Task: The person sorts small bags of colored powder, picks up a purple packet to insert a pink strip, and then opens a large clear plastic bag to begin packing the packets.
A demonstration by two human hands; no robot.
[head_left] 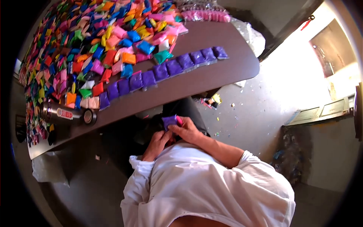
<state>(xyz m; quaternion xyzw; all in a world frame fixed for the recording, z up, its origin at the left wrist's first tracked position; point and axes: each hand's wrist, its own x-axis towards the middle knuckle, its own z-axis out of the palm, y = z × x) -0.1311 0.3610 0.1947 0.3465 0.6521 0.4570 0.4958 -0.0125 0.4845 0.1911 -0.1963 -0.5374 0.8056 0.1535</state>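
Note:
Close to my lap, I hold a small purple packet (169,122) between both hands. The thumb of my right hand (188,130) presses on its front, and a bright pink piece shows beside those fingers; what it is I cannot make out. My left hand (156,145) is closed at the packet's lower edge, its fingers partly hidden. On the table in front of me lies a long row of purple packets (160,72), side by side in clear wrapping. Behind them spreads a big heap of small packets (98,45) in many colours.
A metal flask (60,112) lies on its side at the table's (227,73) left end, beside a dark round lid (89,116). Clear-wrapped pink packs (206,16) sit at the far edge. Plastic bags (49,168) hang or lie below. Scraps (215,99) litter the floor.

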